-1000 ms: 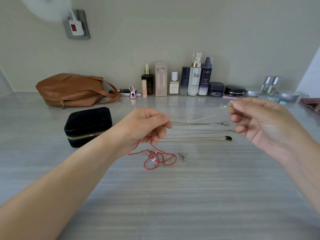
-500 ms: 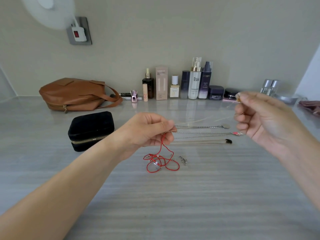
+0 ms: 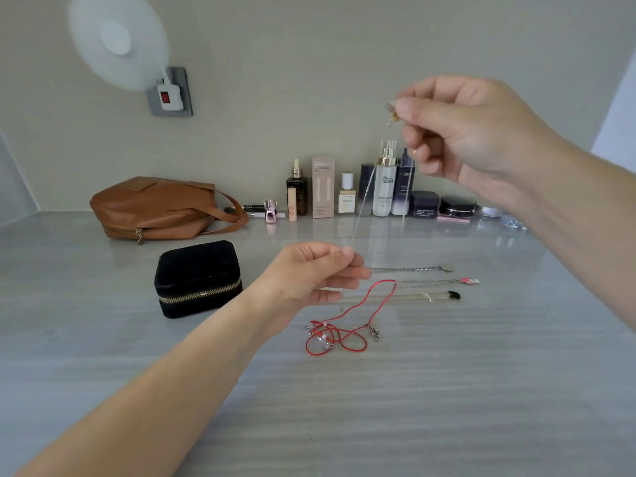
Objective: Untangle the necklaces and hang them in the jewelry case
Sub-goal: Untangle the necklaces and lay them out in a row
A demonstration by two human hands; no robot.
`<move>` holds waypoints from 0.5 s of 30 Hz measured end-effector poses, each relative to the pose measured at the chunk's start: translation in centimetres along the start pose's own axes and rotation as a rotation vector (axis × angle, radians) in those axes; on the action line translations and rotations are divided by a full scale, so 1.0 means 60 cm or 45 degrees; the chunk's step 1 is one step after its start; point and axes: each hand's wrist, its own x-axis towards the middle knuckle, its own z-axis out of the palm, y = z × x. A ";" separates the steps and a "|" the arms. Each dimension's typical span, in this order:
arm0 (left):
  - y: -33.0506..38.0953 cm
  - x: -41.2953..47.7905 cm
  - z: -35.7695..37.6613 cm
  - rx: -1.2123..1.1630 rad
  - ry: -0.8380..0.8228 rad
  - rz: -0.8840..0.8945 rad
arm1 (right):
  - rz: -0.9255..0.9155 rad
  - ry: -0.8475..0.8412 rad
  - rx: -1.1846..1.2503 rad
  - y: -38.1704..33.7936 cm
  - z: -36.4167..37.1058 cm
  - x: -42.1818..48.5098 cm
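My right hand (image 3: 471, 132) is raised high and pinches the amber pendant end of a thin pale chain (image 3: 361, 204). The chain slants down to my left hand (image 3: 309, 277), which pinches its lower part above the table. A red cord necklace (image 3: 344, 321) lies in loose loops below my left hand. Three more necklaces lie stretched in rows to the right: a silver chain with a round disc (image 3: 413, 269), a chain with a red charm (image 3: 444, 281) and a pale cord with a black pendant (image 3: 413, 296). The black jewelry case (image 3: 196, 280) sits zipped shut to the left.
A brown leather bag (image 3: 158, 210) lies at the back left. A row of cosmetic bottles and jars (image 3: 364, 191) lines the wall. A wall socket with a plug (image 3: 170, 94) and a white fan (image 3: 117, 39) hang above.
My right hand has risen well above the table, pulling the thin chain taut and upward. The red cord has slipped from my left hand's hold and lies on the table.
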 end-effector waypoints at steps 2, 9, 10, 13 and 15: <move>0.000 0.000 0.003 -0.019 -0.011 0.020 | -0.037 -0.015 -0.067 -0.011 0.009 0.006; 0.002 -0.005 0.006 -0.021 -0.174 0.082 | -0.088 -0.005 -0.233 -0.021 0.024 0.016; 0.002 -0.006 0.006 -0.027 -0.195 0.084 | -0.083 0.002 -0.234 -0.021 0.023 0.018; 0.004 -0.008 0.006 -0.069 -0.221 0.072 | -0.072 0.030 -0.244 -0.021 0.019 0.021; 0.006 -0.009 0.006 -0.100 -0.227 0.053 | -0.074 0.043 -0.257 -0.020 0.014 0.022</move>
